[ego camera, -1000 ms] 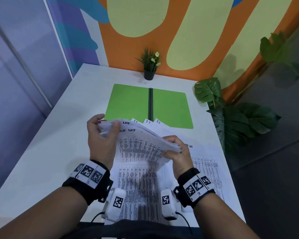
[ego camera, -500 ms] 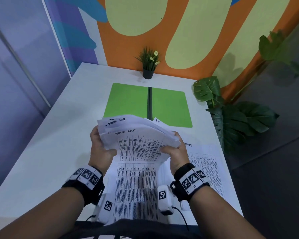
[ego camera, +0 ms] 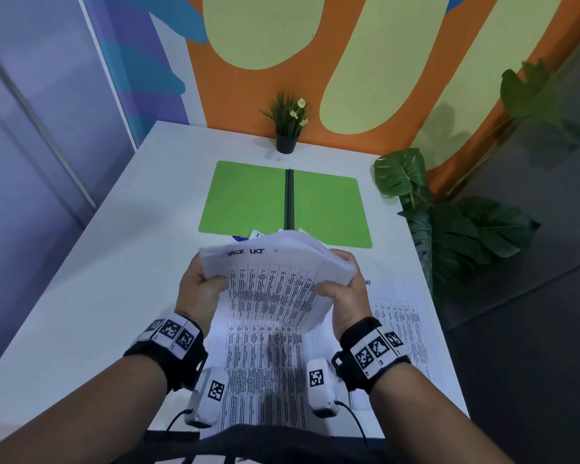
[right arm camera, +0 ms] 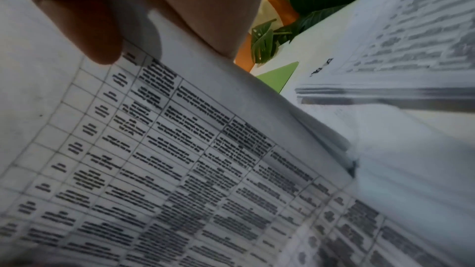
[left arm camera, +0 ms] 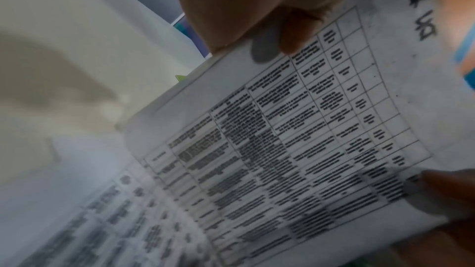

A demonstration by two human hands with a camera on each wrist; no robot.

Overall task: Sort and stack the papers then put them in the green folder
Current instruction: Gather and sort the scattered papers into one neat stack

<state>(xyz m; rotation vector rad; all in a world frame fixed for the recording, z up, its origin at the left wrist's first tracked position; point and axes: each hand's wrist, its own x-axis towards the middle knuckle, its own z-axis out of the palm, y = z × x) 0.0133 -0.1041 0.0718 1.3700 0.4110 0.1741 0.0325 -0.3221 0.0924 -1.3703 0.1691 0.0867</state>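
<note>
1. Table (ego camera: 81, 296): white top, set against an orange wall with pale green shapes; it carries every item below except no. 5.
2. Folder (ego camera: 248, 199): green, lying open and flat at the middle of the table, dark spine running down its centre; a corner of it also shows in the right wrist view. No sheet lies wholly inside it; the far corners of the held stack overlap its near edge as seen from the head camera.
3. Loose sheets (ego camera: 265, 370): printed tables, flat on the table near the person, below and between the wrists; a further sheet (ego camera: 399, 316) lies to the right, just beside them.
4. Stack (ego camera: 275, 276): several printed sheets, raised off the table, bowed upward across the middle, edges uneven and fanned at the far side. Handwritten heading at the top of the uppermost page. It is held between both hands, nearer the person than the folder.
5. Large plant (ego camera: 466, 229): broad dark leaves, standing off the table's right edge.
6. Left hand (ego camera: 198, 289): grips the stack's left edge; thumb (left arm camera: 295, 33) pressed onto the top page, the other fingers curled under the sheets.
7. Right hand (ego camera: 345, 293): grips the stack's right edge; thumb (right arm camera: 95, 33) flat on the printed face, fingers wrapped behind the sheets.
8. Potted plant (ego camera: 287, 125): small, dark pot, yellow flowers, at the far edge of the table behind the folder.
</note>
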